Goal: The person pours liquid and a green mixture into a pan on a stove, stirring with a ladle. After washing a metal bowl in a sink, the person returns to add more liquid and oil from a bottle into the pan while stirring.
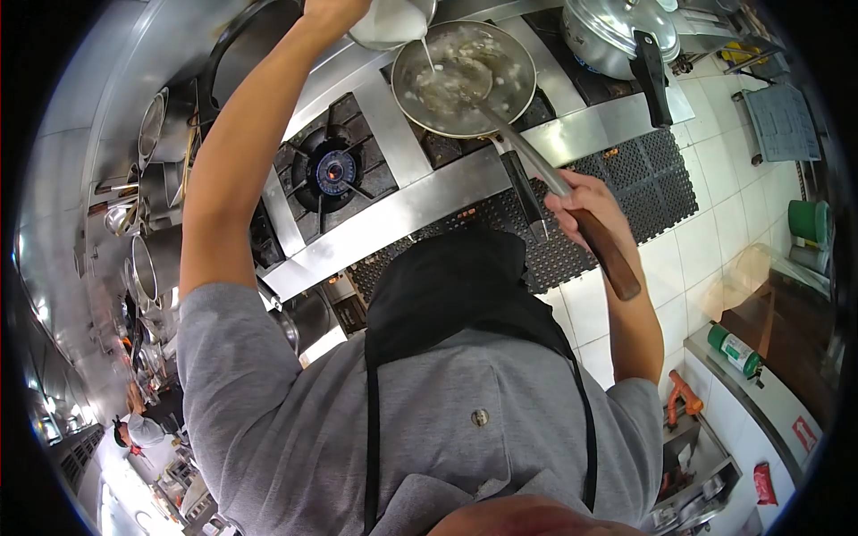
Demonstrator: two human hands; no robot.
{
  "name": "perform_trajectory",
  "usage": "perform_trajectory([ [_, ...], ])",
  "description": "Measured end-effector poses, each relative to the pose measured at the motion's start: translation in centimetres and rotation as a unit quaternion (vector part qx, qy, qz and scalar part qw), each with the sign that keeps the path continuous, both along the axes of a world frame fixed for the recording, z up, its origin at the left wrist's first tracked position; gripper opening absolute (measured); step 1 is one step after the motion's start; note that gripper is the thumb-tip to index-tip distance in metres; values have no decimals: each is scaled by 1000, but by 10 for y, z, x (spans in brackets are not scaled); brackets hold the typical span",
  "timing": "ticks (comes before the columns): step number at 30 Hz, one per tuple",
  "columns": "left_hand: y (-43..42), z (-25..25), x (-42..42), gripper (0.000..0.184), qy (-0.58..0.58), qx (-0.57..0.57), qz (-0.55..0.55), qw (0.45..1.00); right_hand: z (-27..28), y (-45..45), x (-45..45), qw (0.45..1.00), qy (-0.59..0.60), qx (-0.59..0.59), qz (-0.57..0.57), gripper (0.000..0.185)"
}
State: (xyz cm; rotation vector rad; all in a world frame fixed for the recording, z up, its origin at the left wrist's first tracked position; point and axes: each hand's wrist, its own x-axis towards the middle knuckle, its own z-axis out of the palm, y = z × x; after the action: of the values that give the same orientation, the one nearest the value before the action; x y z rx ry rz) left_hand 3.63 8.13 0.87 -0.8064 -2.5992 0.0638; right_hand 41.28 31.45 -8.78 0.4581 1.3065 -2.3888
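Note:
At the top edge, my left hand [338,11] is closed on the rim area of a metal bowl [420,37]; the frame cuts off part of both. The tilted bowl holds white liquid [389,20], and a thin stream of it falls into a frying pan [534,85] on the stove. My right hand [592,213] is wrapped around a ladle [536,159] with a wooden handle end. The ladle's bowl lies in the pan, among bubbling, cloudy liquid with small pale pieces. The pan's black handle [521,189] points toward me, beside the ladle's shaft, not gripped.
Left of the pan, a lit burner [333,171] shows a blue flame. A pressure cooker [617,36] stands at the right, its black handle [651,76] jutting past the stove front. Pots [159,263] line the left side. A perforated black mat [639,183] covers part of the floor.

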Motion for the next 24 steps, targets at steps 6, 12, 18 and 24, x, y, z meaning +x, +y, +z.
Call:
perform_trajectory([
  [6, 0, -2, 1, 22, 29, -13, -19, 999, 53, 9, 19, 977, 15, 211, -23, 46],
  [12, 1, 0, 2, 23, 20, -16, 6, 1000, 48, -4, 8, 839, 111, 531, 42, 59],
  [18, 2, -1, 2, 26, 28, -22, -1, 999, -63, -22, -9, 748, 214, 628, 10, 69],
  [24, -5, -13, -7, 28, 86, -23, -45, 995, -31, -36, -10, 990, 40, 135, 26, 34],
])
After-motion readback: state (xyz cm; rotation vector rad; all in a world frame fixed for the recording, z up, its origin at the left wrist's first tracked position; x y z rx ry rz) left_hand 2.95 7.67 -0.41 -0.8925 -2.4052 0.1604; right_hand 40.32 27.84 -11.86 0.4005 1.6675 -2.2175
